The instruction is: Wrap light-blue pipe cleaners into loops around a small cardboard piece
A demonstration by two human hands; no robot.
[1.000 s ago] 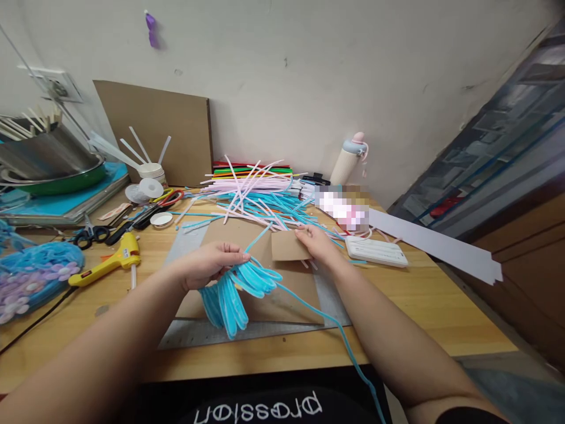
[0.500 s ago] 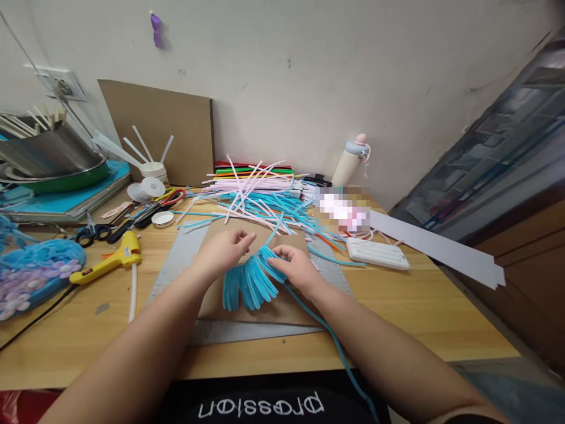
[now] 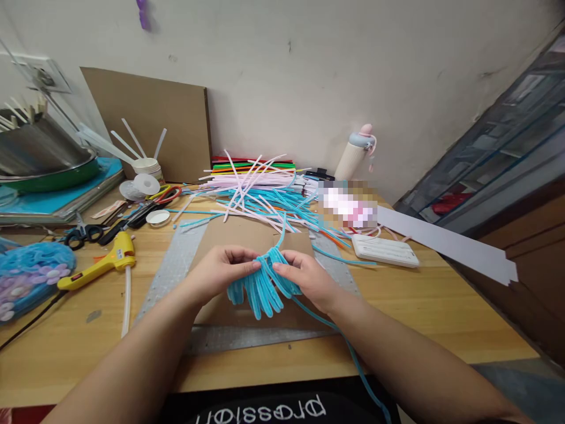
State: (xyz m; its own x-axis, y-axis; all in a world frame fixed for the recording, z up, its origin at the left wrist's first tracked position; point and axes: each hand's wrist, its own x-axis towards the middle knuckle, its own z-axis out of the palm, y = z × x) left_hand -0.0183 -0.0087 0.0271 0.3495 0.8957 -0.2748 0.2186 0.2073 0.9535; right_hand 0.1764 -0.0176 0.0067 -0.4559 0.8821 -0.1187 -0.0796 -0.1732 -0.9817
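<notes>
A fringe of looped blue pipe cleaners (image 3: 263, 294) hangs between my two hands over a brown cardboard sheet (image 3: 212, 309). My left hand (image 3: 227, 268) pinches its upper edge on the left, thumb and fingers closed. Just to the right, my right hand (image 3: 306, 277) grips the same edge, thumb in front. One stem end sticks up between the hands. From beneath my right hand a long blue pipe cleaner (image 3: 359, 365) trails down past my forearm to the table's front edge. Fingertips behind the loops are partly hidden.
Pink and blue pipe cleaners (image 3: 260, 197) lie heaped behind the cardboard. At left are a yellow glue gun (image 3: 103, 262), scissors (image 3: 83, 231) and a blue flowered piece (image 3: 35, 277). A white power bank-like box (image 3: 385, 250) and a bottle (image 3: 353, 154) stand right.
My left hand has come down onto the fringe's upper edge and closed on it beside my right hand. The loops have shifted slightly, and the view has moved a little.
</notes>
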